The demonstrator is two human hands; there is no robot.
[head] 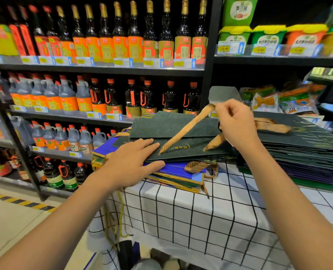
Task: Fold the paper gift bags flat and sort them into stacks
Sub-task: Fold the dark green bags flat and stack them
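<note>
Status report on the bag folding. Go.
Left hand flat on dark green gift bag, pressing it onto left stack. Right hand pinching its gold ribbon handle, lifted. Folded stack at right. Nothing blocking.

Views: I have just one, the head camera, so no second view overlaps with it.
Position: it sits at the wearer's head, above and behind both forearms.
Facing: forward and down, over the checked tablecloth (181, 211) toward the store shelves (103, 70).
Nearness: the table edge is close below me; the shelves stand just beyond it.
Lens: wide-angle, shelf lines bow near the borders.
</note>
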